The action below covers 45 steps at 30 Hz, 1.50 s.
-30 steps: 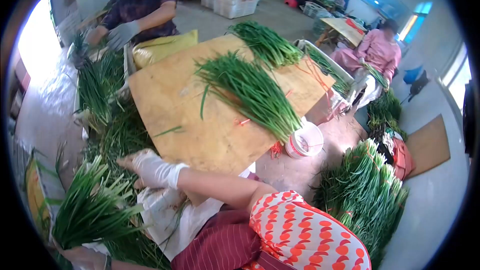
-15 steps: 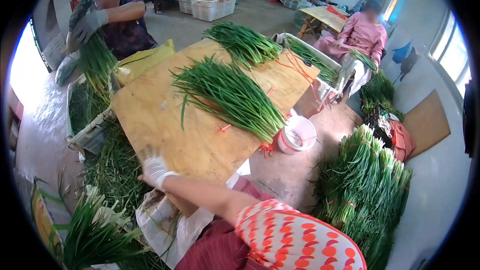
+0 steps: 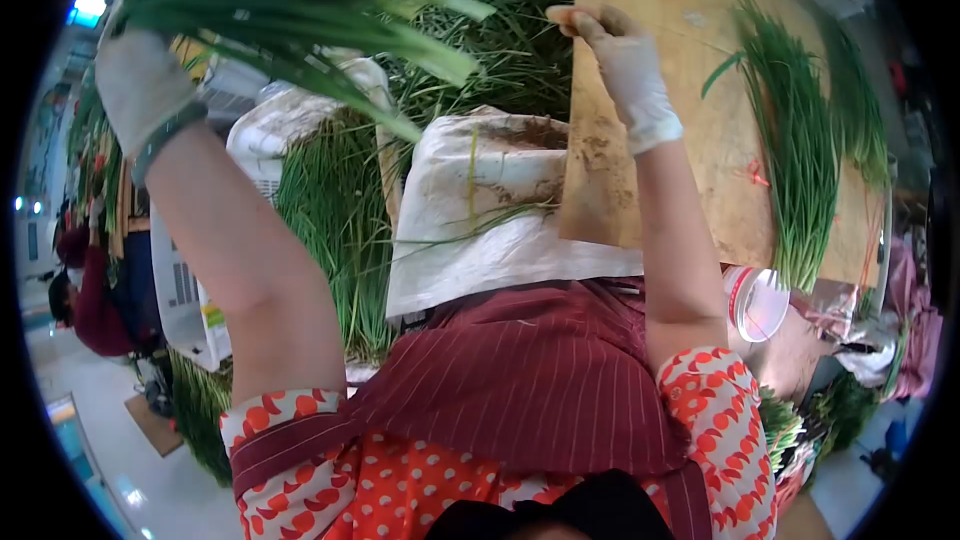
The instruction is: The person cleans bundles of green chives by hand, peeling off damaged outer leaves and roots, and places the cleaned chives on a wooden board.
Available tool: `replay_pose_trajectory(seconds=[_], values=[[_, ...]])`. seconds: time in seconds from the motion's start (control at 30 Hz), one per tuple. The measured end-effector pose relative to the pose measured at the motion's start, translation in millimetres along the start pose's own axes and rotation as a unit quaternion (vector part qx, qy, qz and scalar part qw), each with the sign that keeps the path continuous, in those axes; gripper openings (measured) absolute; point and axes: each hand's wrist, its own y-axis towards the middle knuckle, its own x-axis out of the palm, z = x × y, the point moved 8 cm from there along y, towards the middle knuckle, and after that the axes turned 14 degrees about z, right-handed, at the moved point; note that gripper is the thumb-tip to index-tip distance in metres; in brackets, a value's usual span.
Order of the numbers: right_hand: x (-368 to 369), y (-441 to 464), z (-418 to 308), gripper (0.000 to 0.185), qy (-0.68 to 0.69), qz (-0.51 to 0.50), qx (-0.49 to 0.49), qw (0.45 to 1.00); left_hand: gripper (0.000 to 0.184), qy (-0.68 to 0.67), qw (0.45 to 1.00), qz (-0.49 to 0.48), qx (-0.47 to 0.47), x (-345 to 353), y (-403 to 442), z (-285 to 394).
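At the upper left, a loose bunch of green chives (image 3: 330, 10) is in my left hand (image 3: 145, 85), held out sideways with its pale cut ends toward the middle. Gloved in white, that hand closes round the bunch at the far left; its fingers are partly hidden by the leaves. My right hand (image 3: 615, 50), also in a white glove, is over the near-left part of the wooden board (image 3: 600, 185). Its fingers are drawn together, with an orange-pink tip showing; whether it pinches something small I cannot make out. Another bunch of chives (image 3: 795, 150) lies on the board's right side.
Loose green trimmings (image 3: 500, 30) are heaped beyond a white sack (image 3: 480, 260) at my lap. More chives (image 3: 335, 230) stand left of it, near a white crate (image 3: 185, 280). A white bucket (image 3: 757, 305) sits at right. Another person (image 3: 95, 290) is at far left.
My view has swung left and down. My right hand, earlier spread flat over the board's edge, has lifted and drawn its fingers together. My left hand has come into view with a bunch of chives.
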Motion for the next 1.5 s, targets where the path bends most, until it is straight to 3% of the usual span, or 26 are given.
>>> replay_pose_trajectory(seconds=[0.1, 0.17, 0.23, 0.33, 0.47, 0.6, 0.67, 0.7, 0.77, 0.83, 0.9, 0.97, 1.03, 1.1, 1.17, 1.2, 1.23, 1.3, 1.37, 1.43, 1.5], values=[[-9, -14, -3, 0.024, 0.07, -0.023, 0.038, 0.997, 0.036, 0.001, 1.0, 0.009, -0.01, 6, 8, 5], [-3, -29, 0, 0.028, 0.128, -0.048, 0.142, 0.98, 0.036, 0.003, 1.0, 0.011, -0.015, 10, 12, 7], [5, -41, -8, 0.031, 0.153, -0.03, 0.168, 0.973, 0.036, 0.009, 1.0, 0.015, -0.019, 12, 14, 8], [32, -49, -19, 0.035, 0.312, -0.104, 0.212, 0.92, 0.037, 0.013, 0.999, 0.018, -0.024, 15, 17, 10], [39, -47, -7, 0.025, 0.355, -0.034, 0.286, 0.889, 0.037, 0.019, 0.999, 0.023, -0.027, 15, 22, 12], [35, -43, -13, 0.02, 0.367, -0.002, 0.295, 0.882, 0.038, 0.026, 0.999, 0.03, -0.03, 15, 23, 10], [27, -36, -20, 0.02, 0.257, 0.021, 0.229, 0.939, 0.038, 0.03, 0.998, 0.032, -0.034, 16, 23, 10], [26, -35, -20, 0.02, 0.256, 0.022, 0.225, 0.94, 0.039, 0.031, 0.998, 0.035, -0.034, 15, 21, 10], [25, -32, -38, 0.023, 0.243, 0.008, 0.083, 0.967, 0.039, 0.046, 0.998, 0.034, -0.032, 12, 18, 8], [26, -34, -39, 0.022, 0.225, 0.002, 0.077, 0.971, 0.038, 0.06, 0.997, 0.033, -0.023, 9, 14, 6], [26, -36, -49, 0.022, 0.135, 0.006, -0.037, 0.99, 0.038, 0.055, 0.998, 0.032, -0.018, 8, 12, 7], [31, -37, -51, 0.024, 0.15, 0.016, -0.045, 0.988, 0.038, 0.049, 0.998, 0.033, -0.015, 7, 10, 8], [29, -40, -68, 0.024, -0.032, 0.038, -0.159, 0.986, 0.038, 0.047, 0.998, 0.033, -0.012, 5, 8, 9], [31, -36, -67, 0.023, -0.016, 0.052, -0.181, 0.982, 0.038, 0.046, 0.998, 0.034, -0.009, 3, 7, 10], [33, -30, -58, 0.022, 0.041, 0.064, -0.112, 0.991, 0.038, 0.04, 0.999, 0.034, -0.006, 0, 4, 12], [38, -29, -45, 0.021, 0.077, 0.028, -0.023, 0.996, 0.038, 0.039, 0.999, 0.033, -0.006, -1, 3, 13], [38, -29, -52, 0.021, 0.077, 0.028, -0.023, 0.996, 0.038, 0.037, 0.999, 0.033, -0.006, -2, 4, 13], [42, -30, -50, 0.025, 0.24, 0.028, 0.125, 0.962, 0.038, 0.032, 0.999, 0.035, -0.007, -2, 9, 15], [49, -27, -48, 0.025, 0.296, 0.029, 0.138, 0.945, 0.038, 0.025, 0.999, 0.038, -0.005, -2, 14, 16], [54, -28, -35, 0.023, 0.375, 0.072, 0.234, 0.894, 0.038, 0.024, 0.999, 0.038, -0.006, -2, 15, 15], [57, -27, -36, 0.022, 0.379, 0.053, 0.243, 0.891, 0.038, 0.025, 0.999, 0.037, -0.006, -4, 13, 13]])
